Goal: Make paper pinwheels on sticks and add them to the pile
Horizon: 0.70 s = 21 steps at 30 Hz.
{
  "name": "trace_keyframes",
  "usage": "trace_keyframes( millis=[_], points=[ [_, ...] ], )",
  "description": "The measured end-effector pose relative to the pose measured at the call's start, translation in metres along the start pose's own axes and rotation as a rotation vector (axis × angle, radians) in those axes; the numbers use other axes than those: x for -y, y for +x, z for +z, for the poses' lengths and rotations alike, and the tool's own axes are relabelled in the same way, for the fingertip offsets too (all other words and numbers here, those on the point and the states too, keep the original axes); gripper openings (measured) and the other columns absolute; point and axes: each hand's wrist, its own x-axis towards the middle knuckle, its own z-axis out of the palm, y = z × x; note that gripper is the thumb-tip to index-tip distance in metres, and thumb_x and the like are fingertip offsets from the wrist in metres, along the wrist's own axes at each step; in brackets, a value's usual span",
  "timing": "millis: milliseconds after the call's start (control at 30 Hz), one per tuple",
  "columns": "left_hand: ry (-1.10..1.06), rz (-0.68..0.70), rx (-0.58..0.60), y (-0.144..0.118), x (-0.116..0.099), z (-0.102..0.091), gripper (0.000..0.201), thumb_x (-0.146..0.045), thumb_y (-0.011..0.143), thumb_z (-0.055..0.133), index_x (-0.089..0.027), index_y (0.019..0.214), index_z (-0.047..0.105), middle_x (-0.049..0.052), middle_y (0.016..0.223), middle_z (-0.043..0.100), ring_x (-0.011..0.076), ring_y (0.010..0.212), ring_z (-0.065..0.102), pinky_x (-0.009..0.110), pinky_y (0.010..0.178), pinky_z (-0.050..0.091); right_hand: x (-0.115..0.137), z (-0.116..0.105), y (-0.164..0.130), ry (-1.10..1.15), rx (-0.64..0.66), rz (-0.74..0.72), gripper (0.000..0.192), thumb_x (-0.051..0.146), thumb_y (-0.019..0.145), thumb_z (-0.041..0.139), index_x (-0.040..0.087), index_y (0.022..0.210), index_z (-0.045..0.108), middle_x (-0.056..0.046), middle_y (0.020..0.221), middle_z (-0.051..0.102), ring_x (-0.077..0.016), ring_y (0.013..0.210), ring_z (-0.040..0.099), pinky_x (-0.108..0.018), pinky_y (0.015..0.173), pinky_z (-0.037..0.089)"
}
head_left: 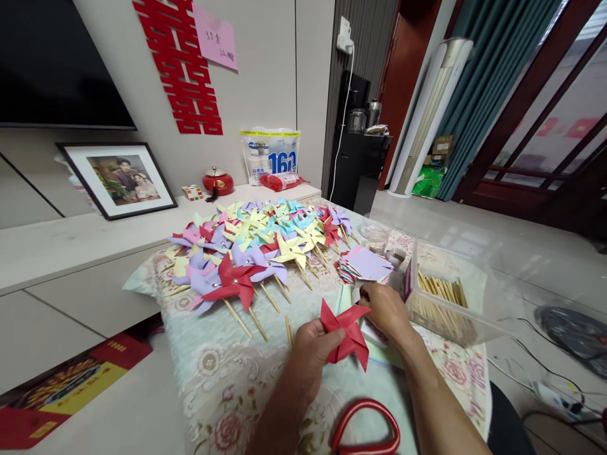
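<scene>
My left hand (310, 354) holds a red paper pinwheel head (349, 332) by its lower left, thumb on the centre. My right hand (386, 309) is curled just right of it, fingertips at the pinwheel's upper right blade; whether it pinches anything small is hidden. A wooden stick (288, 330) lies on the cloth left of my left hand. A big spread of finished pinwheels on sticks (256, 246), in purple, yellow, pink, blue and red, covers the far half of the table. A stack of cut paper squares (365, 264) lies just beyond my right hand.
A clear plastic box of wooden sticks (443, 300) stands to the right. Red-handled scissors (367, 430) lie at the near edge of the floral tablecloth (213, 366). A small clear cup (374, 235) sits behind the paper stack. A low white cabinet (71, 253) with a framed photo runs along the left.
</scene>
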Motion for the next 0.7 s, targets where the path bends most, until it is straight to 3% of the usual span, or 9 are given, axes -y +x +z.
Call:
trace_keyframes(
  millis=[333, 700],
  points=[
    [0.000, -0.027, -0.027, -0.0018, -0.0025, 0.0021, 0.040, -0.035, 0.053, 0.089, -0.010, 0.081, 0.078, 0.011, 0.080, 0.077, 0.0210, 0.072, 0.066, 0.034, 0.074, 0.049, 0.0013, 0.0014, 0.0018, -0.037, 0.026, 0.046, 0.026, 0.014, 0.086, 0.049, 0.016, 0.091, 0.075, -0.018, 0.095, 0.078, -0.0317, 0.089, 0.075, -0.031, 0.060, 0.036],
    [-0.020, 0.027, 0.016, 0.0002, 0.0011, -0.0035, 0.036, -0.033, 0.060, 0.089, -0.009, 0.084, 0.077, 0.009, 0.079, 0.075, 0.0173, 0.068, 0.063, 0.030, 0.069, 0.048, -0.0023, 0.0086, 0.0003, -0.044, -0.022, 0.058, 0.031, 0.019, 0.098, 0.041, 0.014, 0.097, 0.071, -0.019, 0.101, 0.077, -0.0294, 0.091, 0.075, -0.031, 0.064, 0.039]
  ],
)
